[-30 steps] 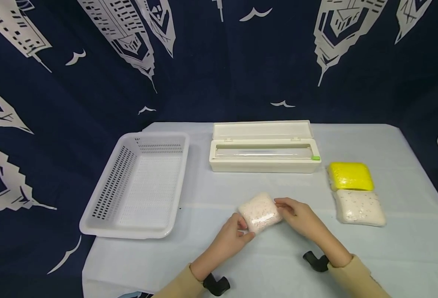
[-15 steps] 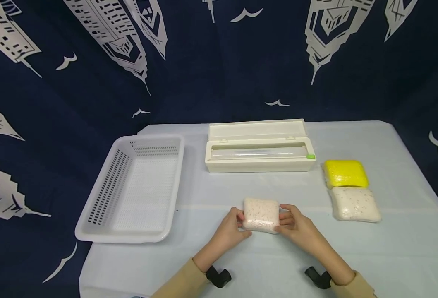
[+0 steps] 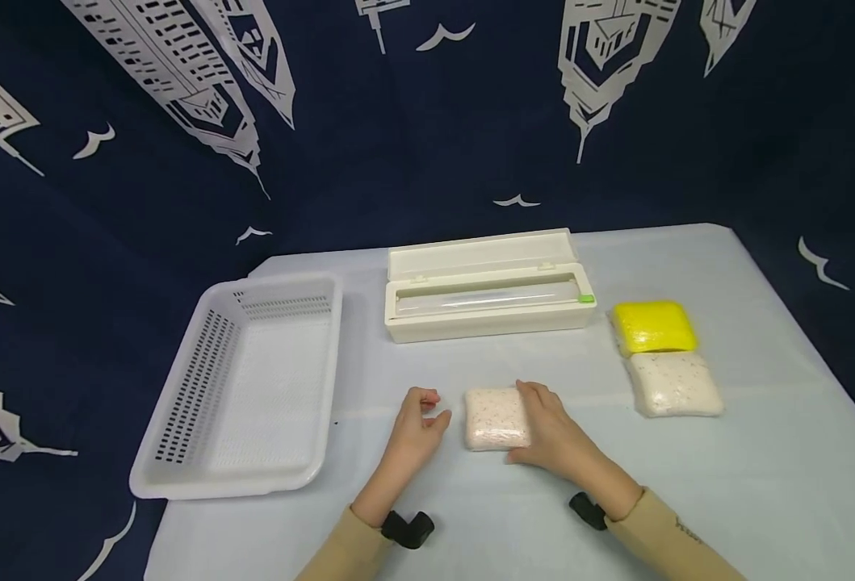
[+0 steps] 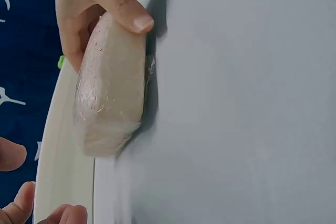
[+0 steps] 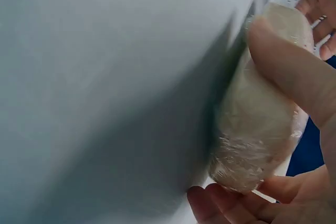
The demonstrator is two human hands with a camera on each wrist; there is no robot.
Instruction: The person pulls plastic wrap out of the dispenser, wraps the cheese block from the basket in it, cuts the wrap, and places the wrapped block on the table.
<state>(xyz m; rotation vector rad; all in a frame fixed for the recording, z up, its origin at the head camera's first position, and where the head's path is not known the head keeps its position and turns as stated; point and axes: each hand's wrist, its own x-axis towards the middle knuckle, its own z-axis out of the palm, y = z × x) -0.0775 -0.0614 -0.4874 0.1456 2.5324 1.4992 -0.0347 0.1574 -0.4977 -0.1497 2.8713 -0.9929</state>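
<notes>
A pale, pink-speckled block [image 3: 496,419] wrapped in clear film is at the front middle of the white table. My right hand [image 3: 554,432] grips its right end, thumb on the near side and fingers on the far side. In the right wrist view the film on the block [image 5: 257,114] looks crinkled at one end. To the left of the block, my left hand [image 3: 417,428] is apart from it, fingers loosely bent with nothing between them. The left wrist view shows the other hand [image 4: 100,3] holding the block [image 4: 113,87] from above.
A white perforated basket [image 3: 329,387] stands at the left. Behind the hands lies a cream film dispenser [image 3: 485,327], lid raised, a clear roll inside. At the right sit a yellow wrapped block [image 3: 654,326] and a pale speckled wrapped block [image 3: 676,385]. A dark patterned curtain [image 3: 427,145] hangs behind.
Both hands held the block and turned it straight. Now the left hand has let go and moved left, while the right hand has taken a fuller grip. The head view has shifted.
</notes>
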